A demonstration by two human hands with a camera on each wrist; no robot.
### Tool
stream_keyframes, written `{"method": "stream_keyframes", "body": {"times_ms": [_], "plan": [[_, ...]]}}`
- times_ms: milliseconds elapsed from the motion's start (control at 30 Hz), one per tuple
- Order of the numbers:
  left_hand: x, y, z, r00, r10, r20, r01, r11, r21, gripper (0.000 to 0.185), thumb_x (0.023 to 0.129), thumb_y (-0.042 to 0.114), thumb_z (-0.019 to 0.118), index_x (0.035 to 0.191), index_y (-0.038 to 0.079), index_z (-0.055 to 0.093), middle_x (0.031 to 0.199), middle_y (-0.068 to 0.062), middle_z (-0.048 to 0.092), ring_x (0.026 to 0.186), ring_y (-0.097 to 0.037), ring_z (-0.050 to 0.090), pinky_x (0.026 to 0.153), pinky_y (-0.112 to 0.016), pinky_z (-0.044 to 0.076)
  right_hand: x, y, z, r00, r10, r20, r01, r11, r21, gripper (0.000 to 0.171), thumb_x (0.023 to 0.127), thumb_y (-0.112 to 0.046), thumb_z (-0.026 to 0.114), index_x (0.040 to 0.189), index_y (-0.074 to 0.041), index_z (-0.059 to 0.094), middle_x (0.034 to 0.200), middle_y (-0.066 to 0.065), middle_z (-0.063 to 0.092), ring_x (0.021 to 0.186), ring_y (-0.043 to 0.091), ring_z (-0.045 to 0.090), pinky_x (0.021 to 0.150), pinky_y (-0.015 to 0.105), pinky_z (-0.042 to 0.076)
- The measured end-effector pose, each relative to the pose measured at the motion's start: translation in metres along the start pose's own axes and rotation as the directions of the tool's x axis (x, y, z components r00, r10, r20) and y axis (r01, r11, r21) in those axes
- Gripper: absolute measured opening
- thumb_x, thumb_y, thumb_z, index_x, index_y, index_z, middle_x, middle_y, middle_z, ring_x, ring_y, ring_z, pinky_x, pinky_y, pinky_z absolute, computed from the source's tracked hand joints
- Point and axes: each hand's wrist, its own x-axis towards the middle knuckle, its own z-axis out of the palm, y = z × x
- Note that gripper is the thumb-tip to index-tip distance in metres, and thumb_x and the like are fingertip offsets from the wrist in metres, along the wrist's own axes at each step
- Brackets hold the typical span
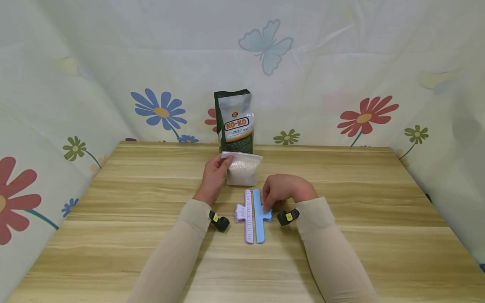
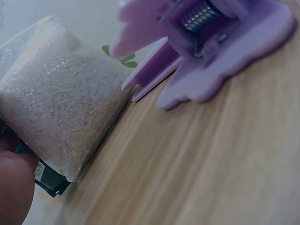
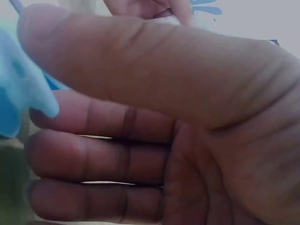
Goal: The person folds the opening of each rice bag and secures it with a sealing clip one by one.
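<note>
A small clear bag of white rice (image 1: 242, 170) lies on the wooden table (image 1: 113, 235) in front of a standing KO-KO packet (image 1: 235, 122). My left hand (image 1: 214, 176) pinches the bag's upper left corner. The left wrist view shows the rice bag (image 2: 61, 108) close up, with part of the left hand (image 2: 14, 187) at the lower left. Nearer to me, a purple bag clip (image 1: 246, 214) and a blue bag clip (image 1: 259, 216) lie side by side. My right hand (image 1: 282, 191) curls over the blue clip's handle. In the right wrist view, thumb and fingers of the right hand (image 3: 164, 117) close about the blue clip (image 3: 18, 93).
The purple clip (image 2: 211, 47) with its metal spring fills the top of the left wrist view. Flower-printed cloth (image 1: 363, 113) walls the table on three sides. Bare wood stretches to the left and right of my arms.
</note>
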Motion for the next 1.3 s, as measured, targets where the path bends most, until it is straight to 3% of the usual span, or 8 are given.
{"method": "stream_keyframes", "body": {"times_ms": [267,733,933,1100,1300], "plan": [[0.013,-0.022,-0.003,1.000,-0.015,-0.005,0.015,1.000,-0.015,0.032,0.100,0.026,0.055,0.122,0.004,0.062,0.108,-0.001,0.063,0.099,-0.009,0.054,0.092,-0.023,0.045,0.004,0.003,0.004,0.999,0.038,0.022,-0.039,0.998,0.040,0.017,0.076,-0.020,0.082,0.076,-0.011,0.067,0.071,0.000,0.062,0.063,0.015,0.053,0.059,0.029,0.050],[0.013,-0.026,-0.002,1.000,0.024,-0.017,-0.024,1.000,-0.014,0.033,0.098,0.030,0.057,0.119,0.005,0.063,0.109,-0.002,0.064,0.102,-0.010,0.056,0.095,-0.025,0.045,-0.002,0.007,-0.003,0.999,0.004,0.040,-0.009,0.993,0.117,0.017,0.079,-0.014,0.076,0.086,-0.010,0.062,0.082,0.005,0.063,0.071,0.023,0.065,0.065,0.035,0.056],[0.014,-0.025,-0.003,1.000,-0.001,-0.001,0.001,1.000,-0.031,0.034,0.099,0.030,0.055,0.122,0.006,0.062,0.115,-0.003,0.063,0.107,-0.010,0.055,0.101,-0.027,0.043,-0.006,0.008,-0.006,0.998,-0.046,0.032,0.040,0.986,0.160,0.016,0.079,-0.009,0.073,0.087,-0.009,0.059,0.083,0.006,0.061,0.073,0.024,0.064,0.066,0.037,0.057],[0.013,-0.023,-0.003,1.000,-0.015,0.008,0.016,0.999,-0.037,0.033,0.100,0.026,0.054,0.123,0.004,0.061,0.113,-0.002,0.062,0.106,-0.009,0.055,0.098,-0.024,0.044,-0.009,0.009,-0.009,0.995,-0.102,0.010,0.098,0.975,0.201,0.016,0.079,-0.005,0.070,0.090,-0.009,0.059,0.087,0.006,0.055,0.078,0.021,0.059,0.068,0.038,0.058],[0.003,-0.005,-0.001,1.000,-0.015,0.015,0.016,1.000,-0.023,0.031,0.100,0.021,0.054,0.122,0.000,0.061,0.108,0.002,0.063,0.102,-0.008,0.055,0.093,-0.022,0.045,-0.012,0.010,-0.012,0.991,-0.131,-0.032,0.135,0.972,0.192,0.031,0.080,-0.005,0.072,0.109,-0.008,0.061,0.098,0.009,0.056,0.083,0.022,0.058,0.070,0.035,0.058]]}}
